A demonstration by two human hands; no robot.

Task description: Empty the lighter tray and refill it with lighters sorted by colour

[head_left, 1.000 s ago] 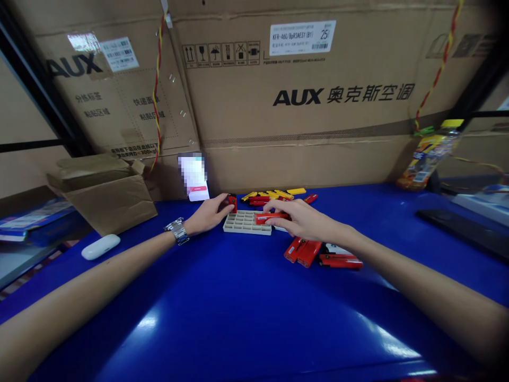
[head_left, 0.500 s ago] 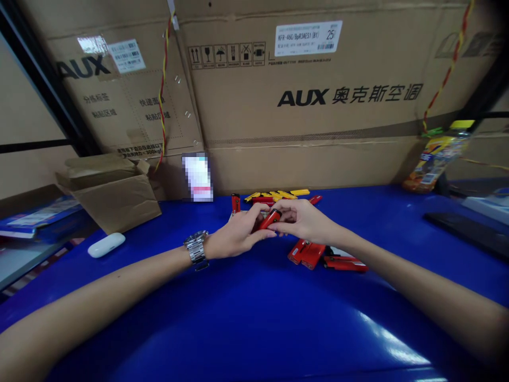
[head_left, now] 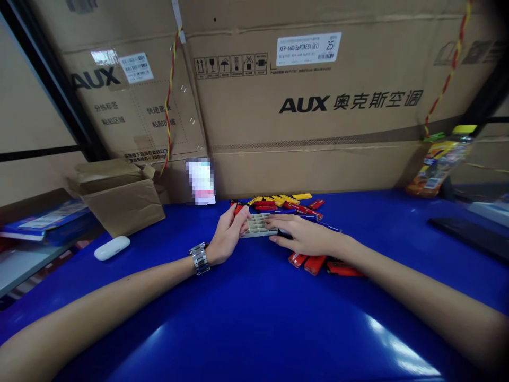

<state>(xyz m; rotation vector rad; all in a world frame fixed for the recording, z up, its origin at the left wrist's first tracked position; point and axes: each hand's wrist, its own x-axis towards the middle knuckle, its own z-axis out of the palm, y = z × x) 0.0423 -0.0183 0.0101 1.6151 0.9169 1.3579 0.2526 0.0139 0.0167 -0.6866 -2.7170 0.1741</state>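
My left hand (head_left: 227, 237) pinched one red lighter (head_left: 239, 208) beside one grid tray (head_left: 257, 225); my right hand (head_left: 304, 237) lay open, three lighters (head_left: 314, 263) by its wrist

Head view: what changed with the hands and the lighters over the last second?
Half a second ago both hands pinched one red lighter. Now the left hand alone holds it at the left end of the grid tray; the right hand has let go and lies flat at the tray's right side. The loose red lighters and cardboard box stayed put.
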